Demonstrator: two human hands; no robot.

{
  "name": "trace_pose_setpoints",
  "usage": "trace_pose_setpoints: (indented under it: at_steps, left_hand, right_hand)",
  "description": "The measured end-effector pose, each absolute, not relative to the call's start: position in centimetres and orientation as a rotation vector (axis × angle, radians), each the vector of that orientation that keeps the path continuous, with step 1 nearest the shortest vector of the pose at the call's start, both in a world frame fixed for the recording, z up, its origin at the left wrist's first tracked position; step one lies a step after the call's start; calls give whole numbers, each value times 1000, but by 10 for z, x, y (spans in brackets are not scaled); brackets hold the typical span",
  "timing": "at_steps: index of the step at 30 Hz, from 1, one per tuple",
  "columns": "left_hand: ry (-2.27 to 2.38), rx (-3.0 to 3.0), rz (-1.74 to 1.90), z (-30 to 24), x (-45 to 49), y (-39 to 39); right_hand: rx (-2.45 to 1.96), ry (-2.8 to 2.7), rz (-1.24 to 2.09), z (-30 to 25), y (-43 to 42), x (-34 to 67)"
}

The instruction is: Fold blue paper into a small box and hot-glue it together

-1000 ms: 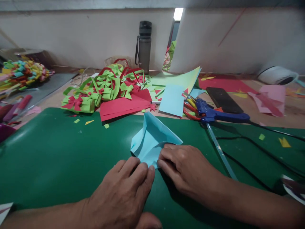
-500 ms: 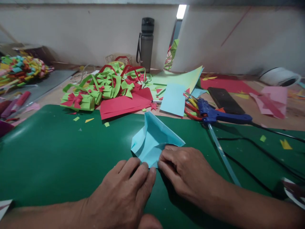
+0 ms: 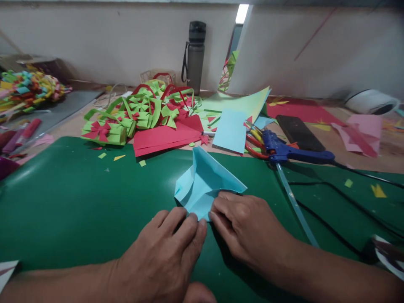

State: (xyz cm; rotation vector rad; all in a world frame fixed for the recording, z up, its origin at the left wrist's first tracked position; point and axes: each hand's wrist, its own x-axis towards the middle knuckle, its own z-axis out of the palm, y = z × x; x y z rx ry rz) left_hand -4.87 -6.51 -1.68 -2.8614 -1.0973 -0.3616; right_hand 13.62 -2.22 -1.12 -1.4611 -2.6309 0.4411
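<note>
A folded light blue paper [image 3: 205, 181] lies on the green cutting mat [image 3: 72, 202] in front of me. My left hand [image 3: 164, 256] rests palm down with its fingers together, the tips pressing the paper's near corner. My right hand [image 3: 246, 227] lies beside it, fingers curled and pressed onto the paper's right near edge. Both hands hold the fold flat against the mat; part of the near edge is hidden under the fingers.
A blue glue gun [image 3: 284, 153] with its cable, a black phone [image 3: 298, 132], scissors and a loose blue sheet [image 3: 230, 130] lie beyond the mat. A pile of green and red paper baskets [image 3: 139, 115], red sheets and a grey bottle [image 3: 195, 57] stand further back.
Both hands stay pressed on the paper's near corner with almost no movement. The view has shifted slightly, so everything sits a little higher.
</note>
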Motion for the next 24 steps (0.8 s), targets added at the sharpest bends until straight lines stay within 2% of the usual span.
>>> trace_pose_setpoints:
  at_steps: [16, 24]
  left_hand:
    - [-1102, -2872, -296, -17, -47, -63]
    - [-1142, -3025, -38, -11, -45, -60]
  right_hand:
    - [-1320, -2611, 158, -19, -25, 135]
    - [-1342, -2616, 93, -16, -23, 141]
